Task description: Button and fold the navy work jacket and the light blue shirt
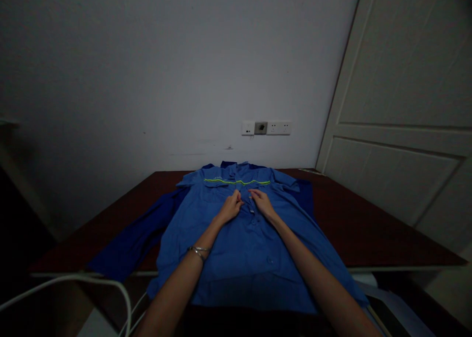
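The shirt (239, 258) is laid on the table (368, 224), its collar pointed toward the wall (165, 81) behind and its hem draped over the near edge. Under it a second garment (136, 233) is placed, one sleeve spread left to the near edge, another part exposed at the right. Sockets (279, 128) are set in the wall, right of centre. The table is flanked at right by a door (398, 106). A cable (73, 277) is strung at the front left.

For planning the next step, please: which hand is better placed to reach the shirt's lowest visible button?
Right hand, probably: it is nearer the button, while the left hand sits farther across the shirt.
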Action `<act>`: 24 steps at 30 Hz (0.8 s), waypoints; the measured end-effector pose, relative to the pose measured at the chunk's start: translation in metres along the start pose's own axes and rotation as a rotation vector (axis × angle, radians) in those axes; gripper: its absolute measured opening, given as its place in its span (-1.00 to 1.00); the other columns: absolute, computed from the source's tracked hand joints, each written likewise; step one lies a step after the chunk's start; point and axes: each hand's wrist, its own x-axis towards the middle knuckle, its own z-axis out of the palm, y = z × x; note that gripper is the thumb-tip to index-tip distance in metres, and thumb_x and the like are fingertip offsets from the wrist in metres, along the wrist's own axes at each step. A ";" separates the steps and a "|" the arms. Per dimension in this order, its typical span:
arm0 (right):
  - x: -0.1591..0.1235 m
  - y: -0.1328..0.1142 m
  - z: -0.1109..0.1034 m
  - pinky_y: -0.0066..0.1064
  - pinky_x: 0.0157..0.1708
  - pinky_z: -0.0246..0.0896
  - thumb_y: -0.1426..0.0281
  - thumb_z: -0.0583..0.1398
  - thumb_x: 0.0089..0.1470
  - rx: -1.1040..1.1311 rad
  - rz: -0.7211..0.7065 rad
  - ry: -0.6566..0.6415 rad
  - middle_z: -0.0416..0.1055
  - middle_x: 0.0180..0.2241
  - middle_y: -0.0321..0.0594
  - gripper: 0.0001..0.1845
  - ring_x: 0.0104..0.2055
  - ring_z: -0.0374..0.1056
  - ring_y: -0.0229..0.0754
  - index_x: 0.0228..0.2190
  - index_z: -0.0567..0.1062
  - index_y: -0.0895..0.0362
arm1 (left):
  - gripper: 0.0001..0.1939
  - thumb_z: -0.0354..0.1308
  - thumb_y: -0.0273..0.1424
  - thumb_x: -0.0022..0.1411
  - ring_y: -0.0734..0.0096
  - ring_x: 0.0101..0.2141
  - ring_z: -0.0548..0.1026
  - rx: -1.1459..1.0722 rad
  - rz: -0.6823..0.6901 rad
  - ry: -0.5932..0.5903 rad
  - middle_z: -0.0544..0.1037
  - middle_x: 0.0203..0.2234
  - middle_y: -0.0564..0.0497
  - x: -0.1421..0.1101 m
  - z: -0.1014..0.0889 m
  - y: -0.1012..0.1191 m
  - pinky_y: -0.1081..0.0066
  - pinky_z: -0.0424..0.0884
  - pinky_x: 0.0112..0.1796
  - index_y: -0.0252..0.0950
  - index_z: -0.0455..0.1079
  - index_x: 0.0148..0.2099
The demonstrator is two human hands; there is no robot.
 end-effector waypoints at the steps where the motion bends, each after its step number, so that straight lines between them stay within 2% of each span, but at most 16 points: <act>1: 0.001 0.002 0.000 -0.41 -0.45 0.29 0.30 0.10 -0.10 0.013 0.030 -0.014 0.49 -0.50 -0.22 -0.65 -0.46 0.39 -0.20 -0.27 0.48 0.20 | -0.86 0.01 -0.53 0.06 0.53 -0.54 0.26 -0.005 -0.002 -0.003 0.26 -0.60 0.17 0.000 0.000 0.000 0.51 0.08 -0.48 -0.26 0.08 -0.38; 3: 0.003 0.004 -0.001 -0.43 -0.52 0.26 0.33 0.16 -0.18 0.071 0.067 -0.068 0.47 -0.57 -0.27 -0.58 -0.54 0.37 -0.22 -0.20 0.43 0.21 | -0.86 0.00 -0.54 0.06 0.54 -0.54 0.24 -0.022 -0.006 -0.003 0.24 -0.60 0.18 0.000 0.000 0.001 0.51 0.07 -0.48 -0.26 0.06 -0.39; 5: 0.004 0.005 0.000 -0.44 -0.51 0.27 0.35 0.20 -0.24 0.153 0.062 -0.106 0.47 -0.56 -0.27 -0.54 -0.53 0.37 -0.23 -0.20 0.40 0.21 | -0.85 -0.01 -0.54 0.05 0.55 -0.55 0.23 -0.041 -0.016 0.018 0.22 -0.61 0.19 0.001 -0.001 0.002 0.51 0.07 -0.49 -0.26 0.04 -0.41; 10: 0.006 0.003 0.002 -0.44 -0.46 0.26 0.37 0.22 -0.29 0.198 0.014 -0.124 0.46 -0.54 -0.27 -0.60 -0.52 0.37 -0.26 -0.29 0.39 0.21 | -0.84 -0.01 -0.53 0.03 0.56 -0.58 0.18 -0.088 -0.052 0.073 0.18 -0.64 0.20 0.002 -0.001 0.006 0.52 0.06 -0.49 -0.26 0.02 -0.43; 14: 0.003 0.000 0.003 -0.42 -0.41 0.28 0.39 0.19 -0.25 0.134 -0.057 -0.120 0.44 -0.54 -0.29 -0.62 -0.50 0.37 -0.26 -0.27 0.39 0.21 | -0.84 0.00 -0.53 0.02 0.56 -0.57 0.17 -0.087 -0.060 0.112 0.15 -0.64 0.20 0.002 0.001 0.005 0.52 0.05 -0.49 -0.26 0.03 -0.44; 19: -0.004 -0.006 0.002 -0.38 -0.29 0.26 0.44 0.13 -0.13 -0.098 -0.263 -0.106 0.45 -0.46 -0.26 -0.68 -0.39 0.38 -0.25 -0.24 0.42 0.19 | -0.84 0.00 -0.53 0.03 0.55 -0.54 0.23 -0.146 -0.068 0.118 0.21 -0.61 0.19 0.001 0.004 0.002 0.51 0.11 -0.46 -0.26 0.03 -0.39; 24: -0.009 -0.011 0.000 -0.41 -0.31 0.24 0.47 0.11 -0.09 -0.227 -0.365 -0.136 0.46 -0.42 -0.22 -0.67 -0.37 0.38 -0.24 -0.21 0.43 0.17 | -0.80 -0.01 -0.57 0.02 0.53 -0.53 0.27 -0.145 -0.104 0.097 0.25 -0.59 0.19 0.001 0.005 0.004 0.50 0.14 -0.45 -0.25 0.02 -0.36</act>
